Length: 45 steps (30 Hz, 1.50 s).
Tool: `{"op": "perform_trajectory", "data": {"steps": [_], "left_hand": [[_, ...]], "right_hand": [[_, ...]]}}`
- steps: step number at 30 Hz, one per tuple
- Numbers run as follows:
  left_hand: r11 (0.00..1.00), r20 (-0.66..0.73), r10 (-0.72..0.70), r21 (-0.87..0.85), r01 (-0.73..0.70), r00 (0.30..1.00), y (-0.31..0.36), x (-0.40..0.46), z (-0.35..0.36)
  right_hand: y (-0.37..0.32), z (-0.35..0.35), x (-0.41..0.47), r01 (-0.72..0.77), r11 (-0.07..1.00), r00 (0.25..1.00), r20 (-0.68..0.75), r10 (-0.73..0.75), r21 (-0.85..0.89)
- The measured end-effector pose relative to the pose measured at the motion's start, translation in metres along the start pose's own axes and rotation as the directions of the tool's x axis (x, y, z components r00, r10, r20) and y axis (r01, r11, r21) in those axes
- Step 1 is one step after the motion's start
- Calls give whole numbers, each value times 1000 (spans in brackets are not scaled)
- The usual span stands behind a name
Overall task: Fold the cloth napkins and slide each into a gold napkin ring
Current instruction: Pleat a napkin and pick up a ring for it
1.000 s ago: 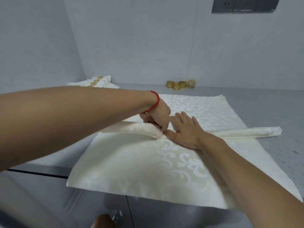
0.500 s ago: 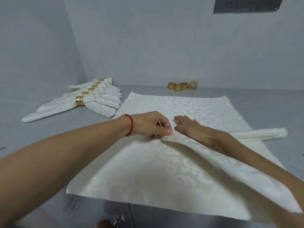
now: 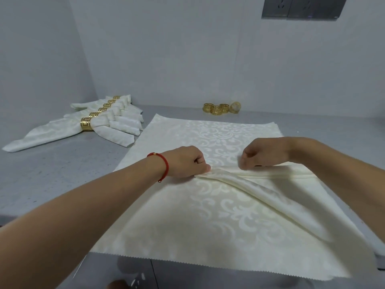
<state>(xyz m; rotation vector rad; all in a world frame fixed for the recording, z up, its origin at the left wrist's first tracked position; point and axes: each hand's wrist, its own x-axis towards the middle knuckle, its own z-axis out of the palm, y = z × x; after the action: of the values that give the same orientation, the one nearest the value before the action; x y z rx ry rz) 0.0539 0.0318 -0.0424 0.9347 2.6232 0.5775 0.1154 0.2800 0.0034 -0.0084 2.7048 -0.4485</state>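
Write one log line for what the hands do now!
step: folding | left hand: pinches napkin fold | right hand: pinches fold | spare rings: untouched

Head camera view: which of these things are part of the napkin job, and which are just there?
Part of the job:
- napkin being folded, pinched by left hand and right hand
- loose gold rings
- finished ringed napkins

Just there:
- wall sockets
- red bracelet

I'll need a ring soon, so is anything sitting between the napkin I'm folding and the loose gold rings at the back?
Nothing visible. Bare counter separates the napkin from the loose rings; the finished napkins lie off to the left.
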Motion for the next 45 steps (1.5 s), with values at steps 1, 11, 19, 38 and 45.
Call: {"op": "perform_trajectory", "data": {"steps": [1, 11, 19, 38, 45], "left_hand": [[1000, 14, -2, 9, 2, 1000, 1, 0, -1], [995, 75, -35, 98, 27, 997, 14, 1, -6], [992, 86, -33, 125, 22, 996, 17, 2, -8], [998, 139, -16, 68, 7, 990, 7, 2, -16], [987, 127, 27, -163, -6, 992, -1, -11, -16]], "right_hand": [[0, 0, 0, -31, 998, 1000, -2, 31, -52], [-47, 23, -5, -144, 875, 974, -222, 43, -462], [-53, -27, -20, -128, 975, 983, 150, 102, 182], [-23, 17, 1, 137, 969, 990, -6, -138, 206], [-26, 18, 4, 53, 980, 999, -15, -51, 193]]}}
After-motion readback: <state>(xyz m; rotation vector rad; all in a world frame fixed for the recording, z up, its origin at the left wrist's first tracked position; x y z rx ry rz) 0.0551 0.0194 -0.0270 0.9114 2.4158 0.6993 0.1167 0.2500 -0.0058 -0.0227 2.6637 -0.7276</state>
